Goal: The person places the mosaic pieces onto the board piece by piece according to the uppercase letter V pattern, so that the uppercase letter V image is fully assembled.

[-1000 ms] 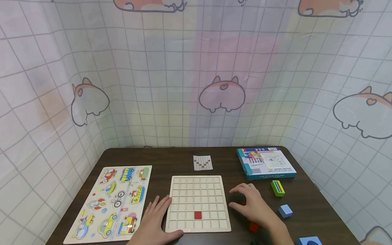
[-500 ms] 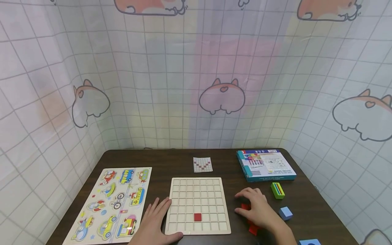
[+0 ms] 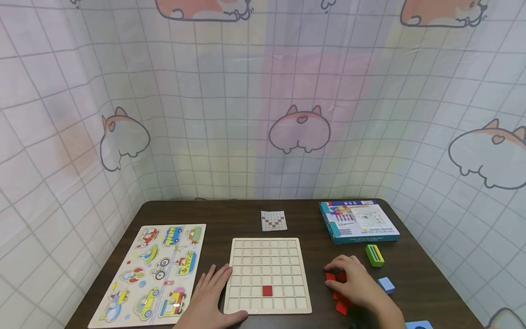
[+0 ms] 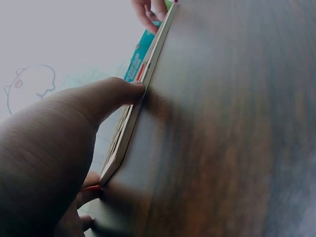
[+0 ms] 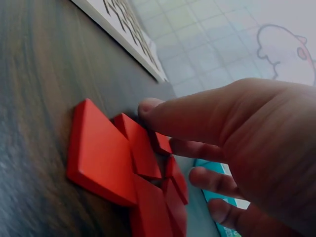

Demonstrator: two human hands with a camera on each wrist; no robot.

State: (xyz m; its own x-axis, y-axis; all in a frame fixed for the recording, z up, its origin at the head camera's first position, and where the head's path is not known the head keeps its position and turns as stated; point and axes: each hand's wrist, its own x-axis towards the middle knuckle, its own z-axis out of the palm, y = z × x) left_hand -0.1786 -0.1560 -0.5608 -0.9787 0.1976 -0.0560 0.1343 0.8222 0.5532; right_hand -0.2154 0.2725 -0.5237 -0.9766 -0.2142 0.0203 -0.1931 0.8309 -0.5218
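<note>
A pale wooden grid board (image 3: 267, 256) lies at the table's middle, with one red tile (image 3: 267, 290) set in a lower cell. My left hand (image 3: 213, 292) rests flat beside the board's left edge (image 4: 129, 129), the thumb (image 4: 116, 94) pressed against it. My right hand (image 3: 334, 277) hovers low over a small pile of red tiles (image 3: 340, 301) to the right of the board. In the right wrist view its thumb (image 5: 163, 111) and a finger pinch a small red tile (image 5: 161, 143) on top of the pile (image 5: 106, 153).
A small pattern card (image 3: 273, 220) lies behind the board. A vehicle peg puzzle (image 3: 152, 274) sits at the left, a blue box (image 3: 358, 221) at the back right. A green striped block (image 3: 374, 255) and a blue cube (image 3: 386, 285) lie near my right hand.
My right hand has slid right and toward me, from beside the board down onto the red tile pile. The left hand and board have stayed put.
</note>
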